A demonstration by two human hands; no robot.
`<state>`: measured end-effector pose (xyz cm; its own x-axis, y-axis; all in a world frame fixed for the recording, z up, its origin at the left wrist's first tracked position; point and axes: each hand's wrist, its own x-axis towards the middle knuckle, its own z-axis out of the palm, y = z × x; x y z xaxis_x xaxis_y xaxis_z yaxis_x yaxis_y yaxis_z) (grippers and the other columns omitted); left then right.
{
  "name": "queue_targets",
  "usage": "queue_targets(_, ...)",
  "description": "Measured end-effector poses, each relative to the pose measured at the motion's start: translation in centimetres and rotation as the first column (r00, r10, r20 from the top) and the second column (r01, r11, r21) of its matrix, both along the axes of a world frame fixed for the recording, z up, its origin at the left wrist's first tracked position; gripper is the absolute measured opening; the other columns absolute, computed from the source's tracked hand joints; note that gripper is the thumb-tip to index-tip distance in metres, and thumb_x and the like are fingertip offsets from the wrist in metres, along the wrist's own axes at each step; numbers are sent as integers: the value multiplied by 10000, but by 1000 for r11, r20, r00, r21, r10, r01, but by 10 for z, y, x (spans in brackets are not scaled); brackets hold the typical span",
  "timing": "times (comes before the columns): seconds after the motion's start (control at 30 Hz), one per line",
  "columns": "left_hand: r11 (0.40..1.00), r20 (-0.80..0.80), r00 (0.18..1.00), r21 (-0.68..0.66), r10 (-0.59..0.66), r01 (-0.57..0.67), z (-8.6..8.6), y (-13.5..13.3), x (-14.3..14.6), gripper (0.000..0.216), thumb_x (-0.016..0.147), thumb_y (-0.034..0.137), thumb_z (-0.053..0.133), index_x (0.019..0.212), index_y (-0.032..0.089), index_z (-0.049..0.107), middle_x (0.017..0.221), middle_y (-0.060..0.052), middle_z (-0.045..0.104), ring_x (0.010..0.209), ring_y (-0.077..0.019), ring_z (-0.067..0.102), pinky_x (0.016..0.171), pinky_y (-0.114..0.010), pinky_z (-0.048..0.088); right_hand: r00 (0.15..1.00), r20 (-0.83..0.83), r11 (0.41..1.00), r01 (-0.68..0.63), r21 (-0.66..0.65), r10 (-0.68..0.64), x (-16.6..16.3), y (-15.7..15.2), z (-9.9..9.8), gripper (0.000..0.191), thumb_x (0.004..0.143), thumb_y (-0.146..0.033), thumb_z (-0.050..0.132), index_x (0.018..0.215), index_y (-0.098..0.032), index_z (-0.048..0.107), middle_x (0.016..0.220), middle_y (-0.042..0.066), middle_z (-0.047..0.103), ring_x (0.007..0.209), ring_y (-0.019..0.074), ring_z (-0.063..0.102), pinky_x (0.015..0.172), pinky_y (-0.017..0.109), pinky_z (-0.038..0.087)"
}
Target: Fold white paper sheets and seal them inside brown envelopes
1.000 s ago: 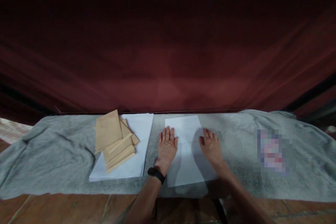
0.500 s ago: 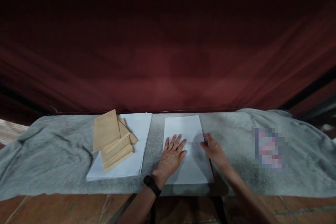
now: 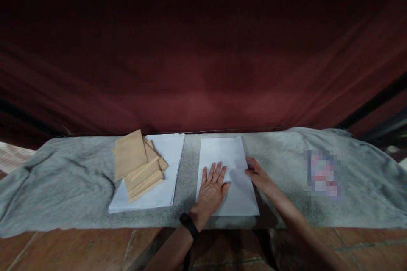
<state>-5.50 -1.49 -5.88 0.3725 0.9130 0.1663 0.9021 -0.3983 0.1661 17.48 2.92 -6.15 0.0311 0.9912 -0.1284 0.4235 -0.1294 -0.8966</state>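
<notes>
Left hand (image 3: 212, 188) flat, grip open and empty, on a white rectangular paper sheet (image 3: 226, 151); right hand (image 3: 258, 176) at its edge, grip unclear.

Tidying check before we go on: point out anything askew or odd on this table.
The brown envelopes lie fanned and crooked on the white paper stack, not squared up. The grey cloth is rumpled at the left. The single sheet under the left hand looks straight.
</notes>
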Motion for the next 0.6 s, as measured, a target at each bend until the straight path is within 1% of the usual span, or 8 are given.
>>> queue_targets(0.13,999,1,1000,-40,5,-5,6,1,-7,518,1063,403,404,1565,278,435,1663,-60,392,1558,-281,320,1274,-589,275,996,-74,998,-52,-38,49,6,-5,5,736,814,-182,464,1548,-231,430,976,25,769,803,202,732,765,341,598)
queue_targets(0.2,996,-13,999,-83,41,-42,11,3,-15,500,1068,343,371,1551,247,458,1652,-71,412,1548,-259,345,1275,-549,292,984,-37,985,-173,-12,173,12,-8,9,694,817,-140,462,1500,-249,520,1091,43,780,945,210,749,864,365,609)
queue_targets(0.3,987,-49,998,-149,49,-56,17,6,-28,542,1011,147,356,1536,190,481,1635,-97,435,1527,-224,386,1274,-471,317,921,175,927,-366,82,348,19,-17,14,577,857,-92,458,1359,-282,671,1270,34,738,1159,206,701,1034,384,560)
queue_targets(0.37,983,-60,998,-180,11,-22,20,8,-36,642,928,21,349,1528,197,496,1628,-86,446,1517,-196,401,1271,-429,325,843,360,870,-473,140,401,22,-23,15,580,888,-63,452,1371,-299,670,1340,36,697,1205,195,673,1076,372,539)
queue_targets(0.43,977,-53,998,-210,-30,18,23,10,-45,726,867,-43,341,1517,229,513,1623,-55,459,1507,-166,414,1266,-397,333,767,541,843,-507,180,346,24,-28,15,599,908,-51,471,1429,-301,630,1372,69,662,1231,216,649,1094,398,531)
queue_targets(0.5,969,-34,997,-241,-64,54,26,12,-53,759,844,-65,338,1507,254,526,1619,-30,468,1500,-144,420,1264,-380,332,696,682,849,-483,214,224,25,-30,15,595,919,-61,511,1452,-304,613,1381,105,642,1261,266,617,1115,474,510)
queue_targets(0.57,960,-6,996,-266,-88,83,29,14,-63,769,832,-74,344,1493,263,544,1614,-19,478,1496,-130,424,1264,-366,331,646,748,842,-481,244,151,25,-29,16,601,906,-48,539,1435,-319,632,1438,111,607,1314,300,572,1138,526,480)
queue_targets(0.6,957,9,996,-275,-90,89,31,15,-69,769,826,-77,351,1485,263,554,1610,-19,483,1494,-128,426,1263,-360,331,639,753,827,-503,251,160,26,-28,16,612,893,-27,537,1416,-326,648,1485,97,580,1350,298,546,1155,524,465)
